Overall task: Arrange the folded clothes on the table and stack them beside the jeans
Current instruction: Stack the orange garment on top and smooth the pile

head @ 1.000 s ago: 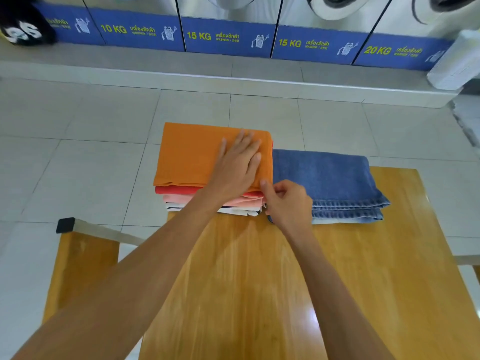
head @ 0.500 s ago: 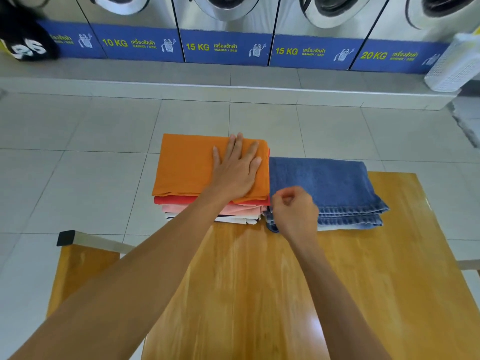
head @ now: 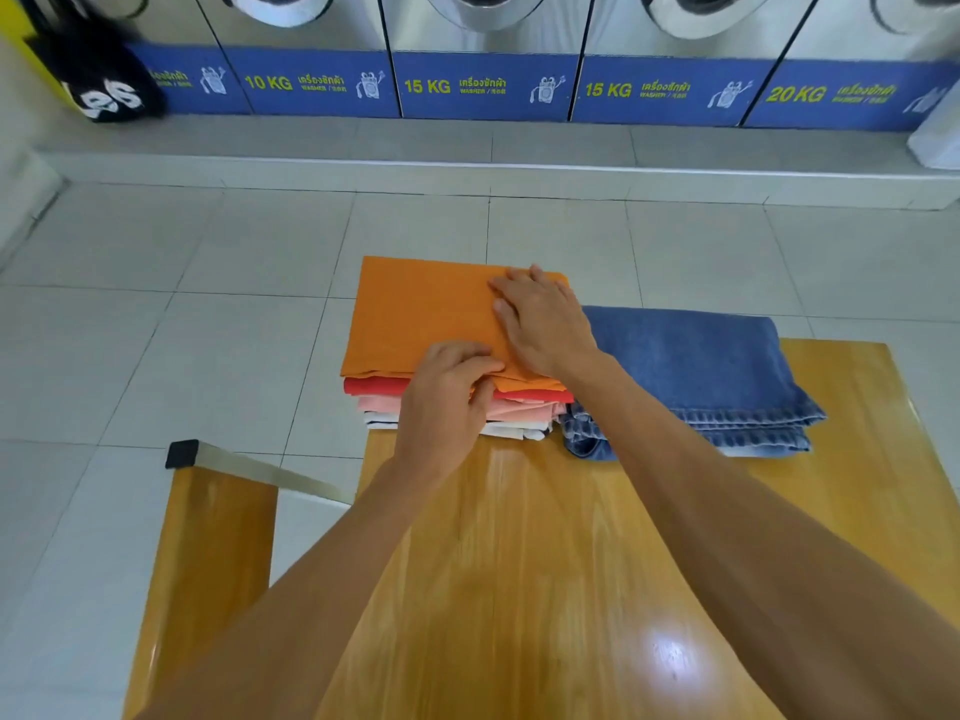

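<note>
A stack of folded clothes sits at the far left corner of the wooden table [head: 519,563]. An orange piece [head: 415,314] lies on top, with red [head: 374,387], pink [head: 379,405] and white [head: 379,419] layers under it. Folded blue jeans [head: 691,366] lie right beside the stack, touching it. My left hand [head: 447,397] curls around the stack's front edge, fingers pinching the orange cloth. My right hand [head: 540,319] rests flat on the orange top near its right side, fingers spread.
A wooden bench [head: 208,537] with a metal bar stands left of the table. Beyond the table is tiled floor, then a raised step with a row of washing machines [head: 483,85]. A black bag [head: 98,80] hangs far left; a white basket [head: 935,137] sits far right.
My left hand slid back from the orange top to the stack's front edge and closed on it. My right hand left the jeans' corner and opened flat on the orange cloth.
</note>
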